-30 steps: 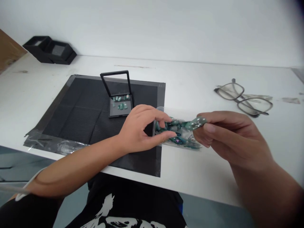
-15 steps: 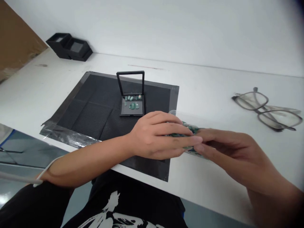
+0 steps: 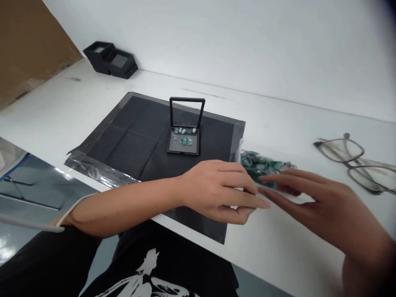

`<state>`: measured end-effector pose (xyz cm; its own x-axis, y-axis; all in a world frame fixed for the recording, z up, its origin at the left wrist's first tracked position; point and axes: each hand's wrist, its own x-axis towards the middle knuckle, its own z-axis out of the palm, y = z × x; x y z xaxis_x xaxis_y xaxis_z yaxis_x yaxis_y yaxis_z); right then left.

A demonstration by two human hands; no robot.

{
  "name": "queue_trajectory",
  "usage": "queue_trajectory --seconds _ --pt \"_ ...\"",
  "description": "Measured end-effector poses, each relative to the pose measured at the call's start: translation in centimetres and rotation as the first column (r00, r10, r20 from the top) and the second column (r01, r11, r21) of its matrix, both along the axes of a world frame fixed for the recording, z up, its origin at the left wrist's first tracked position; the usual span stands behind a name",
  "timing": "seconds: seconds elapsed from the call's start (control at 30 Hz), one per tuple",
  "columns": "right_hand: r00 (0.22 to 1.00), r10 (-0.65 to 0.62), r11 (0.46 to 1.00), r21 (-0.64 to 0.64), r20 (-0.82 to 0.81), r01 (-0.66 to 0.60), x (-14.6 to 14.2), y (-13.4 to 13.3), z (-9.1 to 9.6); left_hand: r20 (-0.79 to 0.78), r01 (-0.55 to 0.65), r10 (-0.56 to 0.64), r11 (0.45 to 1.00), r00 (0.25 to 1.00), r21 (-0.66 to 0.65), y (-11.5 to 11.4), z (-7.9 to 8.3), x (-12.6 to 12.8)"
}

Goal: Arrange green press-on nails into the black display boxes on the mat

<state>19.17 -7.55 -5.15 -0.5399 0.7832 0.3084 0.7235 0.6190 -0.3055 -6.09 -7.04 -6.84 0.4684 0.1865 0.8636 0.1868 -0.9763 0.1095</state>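
Observation:
A clear plastic bag (image 3: 241,149) full of glossy green nail-shaped pieces (image 3: 262,165) lies at the right edge of the black mat. My right hand (image 3: 315,198) grips its near right side, the thumb at the edge and the index finger over the pieces. Just left of it is my left hand (image 3: 222,189), with fingers curled and thumb tucked under; a dark speck shows at its fingertips, too small to name. Behind my left hand, an open black display case (image 3: 184,147) stands with its clear-windowed lid upright. Several small green pieces (image 3: 185,141) lie inside.
The black mat (image 3: 130,140) is taped to the white table (image 3: 269,243). Eyeglasses (image 3: 355,161) rest at the right. Black boxes (image 3: 119,62) are stacked at the back left near a brown board (image 3: 34,45). A white wall runs along the back.
My hands have drawn apart, the left dropping toward the near edge and the right lifting its fingers slightly. More of the green pieces now show. The view has shifted, moving the scene rightward.

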Motion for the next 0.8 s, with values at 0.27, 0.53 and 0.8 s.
queue_trajectory --seconds 0.27,0.53,0.8 --pt "0.989 -0.067 0.965 0.243 -0.13 0.097 -0.1 0.9 -0.1 -0.018 0.011 -0.011 1.0 1.0 -0.001 -0.1 -0.1 -0.2" --pt "0.778 0.241 0.874 -0.219 -0.581 -0.434 -2.9 -1.4 1.2 0.004 -0.006 0.005 1.0 1.0 0.011 0.5 -0.2 -0.4" --pt "0.765 0.237 0.766 -0.369 -0.598 -0.526 -2.9 -1.3 1.0 0.078 0.054 -0.046 0.993 0.996 -0.102 0.4 -0.7 -0.2"
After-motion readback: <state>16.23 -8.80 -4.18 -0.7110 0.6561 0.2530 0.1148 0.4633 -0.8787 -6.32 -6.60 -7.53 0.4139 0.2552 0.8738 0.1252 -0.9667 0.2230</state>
